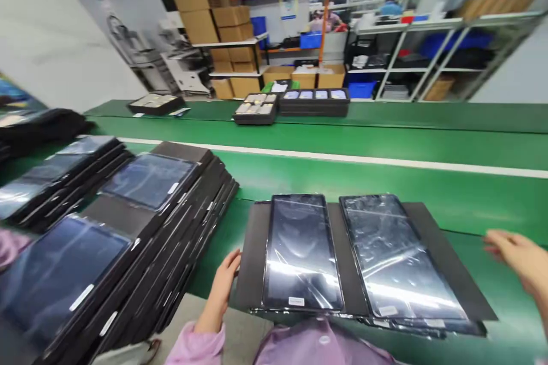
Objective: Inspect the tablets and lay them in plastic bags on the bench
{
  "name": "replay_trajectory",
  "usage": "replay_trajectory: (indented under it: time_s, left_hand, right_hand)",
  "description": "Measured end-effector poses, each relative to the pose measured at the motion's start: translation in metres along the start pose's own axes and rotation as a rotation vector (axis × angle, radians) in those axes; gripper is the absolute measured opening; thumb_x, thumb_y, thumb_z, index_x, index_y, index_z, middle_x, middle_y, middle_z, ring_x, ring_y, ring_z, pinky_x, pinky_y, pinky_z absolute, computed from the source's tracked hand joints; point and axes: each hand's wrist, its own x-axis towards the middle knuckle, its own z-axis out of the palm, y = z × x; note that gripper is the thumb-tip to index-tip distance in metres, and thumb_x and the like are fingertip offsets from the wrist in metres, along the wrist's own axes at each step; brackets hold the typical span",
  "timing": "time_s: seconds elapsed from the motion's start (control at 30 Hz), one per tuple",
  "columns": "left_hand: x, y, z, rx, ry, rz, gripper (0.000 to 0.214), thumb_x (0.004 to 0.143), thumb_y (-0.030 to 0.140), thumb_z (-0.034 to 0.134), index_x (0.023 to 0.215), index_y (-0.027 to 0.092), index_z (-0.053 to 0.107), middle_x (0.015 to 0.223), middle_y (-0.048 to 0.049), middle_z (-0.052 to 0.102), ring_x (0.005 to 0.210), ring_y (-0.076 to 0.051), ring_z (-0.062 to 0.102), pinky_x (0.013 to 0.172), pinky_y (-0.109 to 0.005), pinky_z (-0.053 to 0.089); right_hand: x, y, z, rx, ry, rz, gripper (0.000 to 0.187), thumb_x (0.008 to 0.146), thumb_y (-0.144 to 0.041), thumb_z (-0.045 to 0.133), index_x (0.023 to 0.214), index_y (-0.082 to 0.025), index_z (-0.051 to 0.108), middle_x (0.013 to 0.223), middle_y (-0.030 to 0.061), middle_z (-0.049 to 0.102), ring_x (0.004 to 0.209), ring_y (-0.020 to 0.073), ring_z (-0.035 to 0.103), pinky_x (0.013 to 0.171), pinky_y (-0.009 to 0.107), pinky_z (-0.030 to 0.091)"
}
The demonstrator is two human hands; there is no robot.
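Note:
Two flat black tablet-like screens in clear film lie side by side in front of me, the left screen (302, 251) straight and the right screen (398, 256) slanted. Under them is a black foam board (252, 256), with the edge of at least one more layer showing at the lower right. My left hand (225, 279) is at the board's left edge, fingers curled against it; part of the grip is hidden. Off to the right of the board, my right hand (516, 254) hovers over the green bench with its fingers loosely stretched and nothing in them.
On my left rises a tall stack of black boards (188, 222) bearing more screens, with a second stack (64, 165) beyond. A green worktop (385, 142) with a white line runs across. Farther back stand black trays (314, 104), cartons (233, 23) and shelves.

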Motion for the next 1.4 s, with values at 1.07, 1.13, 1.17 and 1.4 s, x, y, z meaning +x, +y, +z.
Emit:
replay_trajectory:
  time_s: [1.07, 1.13, 1.17, 1.4]
  left_hand:
    - [-0.008, 0.072, 0.028, 0.833, -0.736, 1.313, 0.023, 0.08, 0.015, 0.046, 0.075, 0.027, 0.066, 0.143, 0.0048, 0.032, 0.133, -0.03, 0.021, 0.106, -0.061, 0.009]
    - [-0.003, 0.075, 0.033, 0.828, -0.646, 1.253, 0.016, 0.079, 0.019, 0.05, 0.08, 0.027, 0.064, 0.14, 0.0011, 0.036, 0.132, -0.029, 0.024, 0.106, -0.06, 0.012]
    - [0.001, 0.076, 0.038, 0.824, -0.567, 1.225, 0.014, 0.079, 0.022, 0.052, 0.087, 0.027, 0.062, 0.138, -0.0012, 0.038, 0.132, -0.029, 0.025, 0.106, -0.059, 0.014]
    - [0.046, 0.11, 0.082, 0.832, -0.245, 0.729, 0.081, 0.066, 0.043, 0.06, 0.135, 0.015, 0.028, 0.137, -0.0163, 0.037, 0.128, -0.031, 0.032, 0.106, -0.049, 0.025]
  right_hand:
    - [-0.182, -0.093, 0.08, 0.091, -0.586, -1.549, 0.026, 0.095, -0.016, 0.032, 0.111, -0.012, 0.052, 0.107, 0.0078, 0.063, 0.107, 0.0183, 0.053, 0.095, 0.035, 0.043]
    - [-0.176, -0.081, 0.088, -0.1, -0.506, -1.691, 0.03, 0.093, -0.013, 0.031, 0.112, -0.014, 0.055, 0.112, 0.0063, 0.061, 0.114, 0.023, 0.049, 0.099, 0.044, 0.039]
    - [-0.176, -0.076, 0.092, -0.145, -0.524, -1.777, 0.031, 0.093, -0.013, 0.031, 0.112, -0.015, 0.055, 0.113, 0.0053, 0.061, 0.114, 0.0228, 0.048, 0.1, 0.044, 0.038]
    - [-0.184, -0.091, 0.103, -0.263, -0.207, -1.905, 0.026, 0.091, -0.014, 0.045, 0.111, -0.024, 0.058, 0.128, 0.006, 0.05, 0.12, 0.0234, 0.043, 0.099, 0.041, 0.037]
